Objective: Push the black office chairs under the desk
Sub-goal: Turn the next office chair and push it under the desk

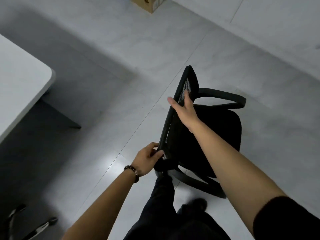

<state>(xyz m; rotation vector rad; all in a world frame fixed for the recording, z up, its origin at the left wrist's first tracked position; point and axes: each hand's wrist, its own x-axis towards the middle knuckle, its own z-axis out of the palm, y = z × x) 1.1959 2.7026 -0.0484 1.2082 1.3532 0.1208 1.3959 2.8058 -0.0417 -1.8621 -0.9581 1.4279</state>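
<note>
A black office chair [223, 129] with a mesh backrest and curved armrests stands on the pale floor in the middle of the head view, its seat facing right, away from the desk. My left hand [147, 159] grips the near end of the backrest's top edge. My right hand [184, 108] lies over the top edge further along, fingers wrapped over the mesh. The white desk [22, 84] fills the left side, with a dark shadowed gap under it. The chair stands well apart from the desk.
A chrome chair base [32, 227] shows at the bottom left by the desk. A cardboard box [149, 3] sits on the floor at the top. My dark trouser leg and shoe [194, 205] are just behind the chair. Open floor lies between chair and desk.
</note>
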